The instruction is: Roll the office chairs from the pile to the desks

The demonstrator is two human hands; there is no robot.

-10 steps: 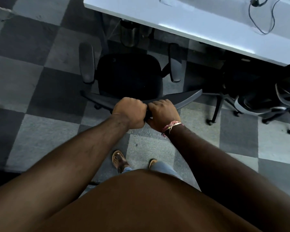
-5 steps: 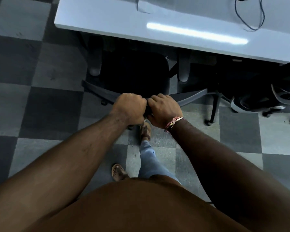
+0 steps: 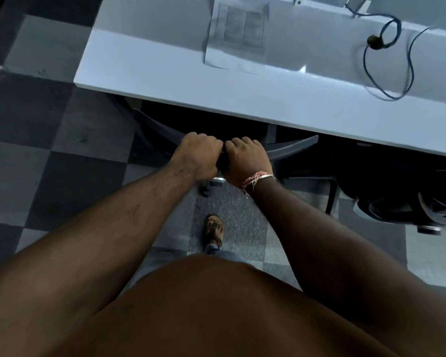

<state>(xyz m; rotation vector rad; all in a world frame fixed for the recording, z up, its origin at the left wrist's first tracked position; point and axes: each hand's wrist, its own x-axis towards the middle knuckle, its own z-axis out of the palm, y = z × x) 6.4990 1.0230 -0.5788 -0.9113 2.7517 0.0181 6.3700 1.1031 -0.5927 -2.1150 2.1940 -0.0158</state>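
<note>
Over the last second the black office chair with the grey plastic backrest (image 3: 291, 146) has gone from standing clear in front of the white laminate bench (image 3: 165, 73), seat and both armrests in plain sight, to sitting tucked beneath it: now the seat and armrests are hidden under the bench's front edge and only the curved top rail of the backrest shows, just beside that edge. The bench has also grown larger in the view, so the person has stepped forward with the push, and one sandalled foot (image 3: 215, 229) is planted on the grey chequered carpet floor (image 3: 49, 150) behind the chair. By my reading this chair is as good as parked, and what remains is to let go and go back for another. Both arms reach straight forward and slightly inward, meeting at the middle of the rail. The left hand (image 3: 200, 155) has its fingers curled over the top of the backrest, knuckles up, gripping it; the right hand (image 3: 246, 158), with a pink thread band and metal bangle (image 3: 255, 179) at the wrist, grips the rail the same way, the two hands touching or nearly so. A second dark chair (image 3: 402, 202) stands at the right, also partly under the bench
</note>
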